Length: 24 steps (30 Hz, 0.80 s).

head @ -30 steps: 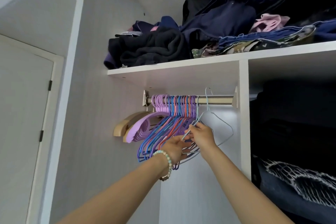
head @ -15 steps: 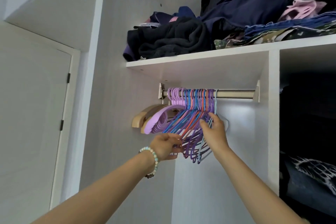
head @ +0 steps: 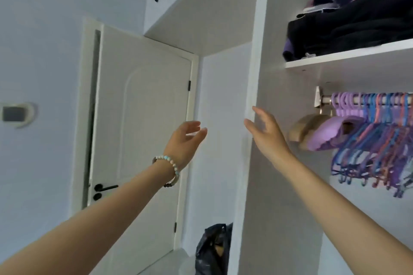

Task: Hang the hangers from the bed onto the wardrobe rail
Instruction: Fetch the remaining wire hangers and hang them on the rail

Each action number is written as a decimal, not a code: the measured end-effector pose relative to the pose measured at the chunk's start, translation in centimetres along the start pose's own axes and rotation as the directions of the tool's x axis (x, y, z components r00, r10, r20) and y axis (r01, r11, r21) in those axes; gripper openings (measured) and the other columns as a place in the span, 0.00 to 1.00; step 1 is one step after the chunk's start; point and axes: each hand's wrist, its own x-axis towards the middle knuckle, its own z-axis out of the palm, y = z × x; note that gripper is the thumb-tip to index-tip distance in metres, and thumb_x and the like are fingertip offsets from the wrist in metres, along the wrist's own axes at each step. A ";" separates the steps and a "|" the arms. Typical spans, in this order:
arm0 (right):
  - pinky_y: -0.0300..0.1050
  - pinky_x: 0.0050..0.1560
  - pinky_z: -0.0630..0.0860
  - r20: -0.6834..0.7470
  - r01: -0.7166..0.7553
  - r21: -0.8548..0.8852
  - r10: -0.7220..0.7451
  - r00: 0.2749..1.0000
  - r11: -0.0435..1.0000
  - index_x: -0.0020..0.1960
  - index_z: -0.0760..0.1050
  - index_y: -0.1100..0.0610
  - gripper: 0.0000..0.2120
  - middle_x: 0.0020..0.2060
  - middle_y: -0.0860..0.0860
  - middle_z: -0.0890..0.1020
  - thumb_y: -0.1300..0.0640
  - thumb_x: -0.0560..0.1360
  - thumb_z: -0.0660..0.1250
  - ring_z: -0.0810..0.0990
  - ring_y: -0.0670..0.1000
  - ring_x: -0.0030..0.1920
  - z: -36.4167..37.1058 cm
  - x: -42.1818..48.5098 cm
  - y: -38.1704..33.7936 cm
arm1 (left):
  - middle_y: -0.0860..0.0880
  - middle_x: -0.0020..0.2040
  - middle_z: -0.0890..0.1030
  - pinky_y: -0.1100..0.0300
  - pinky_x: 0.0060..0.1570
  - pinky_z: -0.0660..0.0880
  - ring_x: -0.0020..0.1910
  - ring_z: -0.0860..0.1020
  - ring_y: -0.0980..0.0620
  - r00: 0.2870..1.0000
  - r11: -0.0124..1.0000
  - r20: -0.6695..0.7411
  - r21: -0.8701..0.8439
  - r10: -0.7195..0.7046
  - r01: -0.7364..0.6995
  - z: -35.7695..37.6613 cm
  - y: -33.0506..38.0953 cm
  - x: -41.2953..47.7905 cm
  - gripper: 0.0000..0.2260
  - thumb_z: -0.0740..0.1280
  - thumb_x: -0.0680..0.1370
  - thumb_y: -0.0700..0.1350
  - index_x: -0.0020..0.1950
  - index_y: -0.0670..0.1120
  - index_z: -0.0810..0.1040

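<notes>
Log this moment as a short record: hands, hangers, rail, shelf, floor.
left hand: open, empty, raised in front of the door
right hand: open, empty, by the wardrobe's side panel
hangers: purple, blue and red ones, plus a wooden one, bunched on the rail
rail: mostly covered by hooks
shelf: dark folded clothes piled on it
floor: black bag beside the wardrobe
</notes>
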 end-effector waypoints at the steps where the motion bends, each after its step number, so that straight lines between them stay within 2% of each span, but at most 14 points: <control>1: 0.36 0.67 0.57 0.057 -0.002 0.029 0.000 0.998 1.000 0.72 0.64 0.50 0.24 0.73 0.45 0.61 0.51 0.78 0.63 0.60 0.44 0.73 2.8 -0.4 -0.5 | 0.53 0.60 0.75 0.66 0.48 0.69 0.55 0.74 0.56 0.999 0.999 -0.031 0.040 -0.006 0.007 -2.9 -1.2 -0.2 0.17 0.63 0.77 0.51 0.65 0.48 0.70; 3: 0.36 0.67 0.56 0.163 -0.015 0.074 0.003 0.987 0.997 0.73 0.62 0.49 0.24 0.74 0.43 0.59 0.49 0.78 0.61 0.58 0.43 0.73 8.8 -1.4 -1.7 | 0.52 0.65 0.73 0.62 0.52 0.69 0.59 0.74 0.54 0.995 0.994 -0.093 0.102 -0.035 0.044 -8.8 -3.7 -1.1 0.19 0.63 0.77 0.52 0.66 0.49 0.69; 7: 0.37 0.69 0.55 0.343 -0.065 0.145 0.012 0.939 0.987 0.74 0.61 0.49 0.25 0.74 0.44 0.59 0.48 0.78 0.62 0.57 0.42 0.74 21.5 -5.0 -4.5 | 0.53 0.68 0.69 0.64 0.50 0.69 0.65 0.70 0.53 0.964 0.961 -0.225 0.206 -0.138 0.186 -20.3 -9.1 -5.0 0.22 0.62 0.77 0.54 0.69 0.49 0.66; 10: 0.35 0.67 0.55 0.488 -0.128 0.178 0.026 0.872 0.976 0.74 0.60 0.48 0.26 0.74 0.43 0.58 0.47 0.78 0.62 0.57 0.42 0.74 31.0 -9.2 -6.5 | 0.52 0.69 0.68 0.56 0.61 0.69 0.67 0.69 0.51 0.926 0.899 -0.300 0.300 -0.229 0.319 -28.2 -13.9 -9.3 0.24 0.61 0.77 0.58 0.70 0.50 0.64; 13: 0.37 0.67 0.56 0.645 -0.193 0.185 0.029 0.763 0.964 0.74 0.59 0.48 0.27 0.74 0.43 0.57 0.46 0.77 0.62 0.57 0.42 0.73 39.8 -14.7 -8.1 | 0.52 0.71 0.66 0.52 0.66 0.67 0.69 0.67 0.51 0.867 0.823 -0.363 0.332 -0.340 0.462 -35.2 -18.8 -14.6 0.26 0.60 0.76 0.59 0.72 0.51 0.62; 17: 0.44 0.72 0.55 0.810 -0.286 0.134 0.061 0.584 0.949 0.76 0.55 0.47 0.31 0.76 0.42 0.53 0.43 0.77 0.62 0.53 0.44 0.75 50.3 -23.3 -9.6 | 0.52 0.71 0.67 0.54 0.65 0.67 0.68 0.68 0.51 0.749 0.722 -0.483 0.294 -0.454 0.627 -43.7 -24.6 -22.6 0.26 0.61 0.76 0.58 0.71 0.50 0.63; 22: 0.44 0.72 0.54 0.923 -0.350 0.060 0.082 0.377 0.935 0.76 0.54 0.47 0.32 0.76 0.43 0.51 0.42 0.76 0.62 0.51 0.44 0.76 60.5 -35.3 -9.8 | 0.49 0.71 0.67 0.51 0.67 0.67 0.68 0.68 0.49 0.582 0.537 -0.590 0.278 -0.559 0.797 -52.5 -31.6 -33.7 0.26 0.62 0.76 0.57 0.71 0.48 0.63; 24: 0.44 0.72 0.53 0.947 -0.350 0.022 0.092 0.307 0.936 0.76 0.54 0.47 0.32 0.76 0.43 0.52 0.43 0.76 0.62 0.52 0.44 0.76 63.4 -39.8 -9.4 | 0.48 0.71 0.67 0.51 0.67 0.67 0.69 0.68 0.48 0.494 0.455 -0.620 0.237 -0.610 0.859 -54.9 -34.0 -38.4 0.27 0.63 0.76 0.56 0.72 0.48 0.62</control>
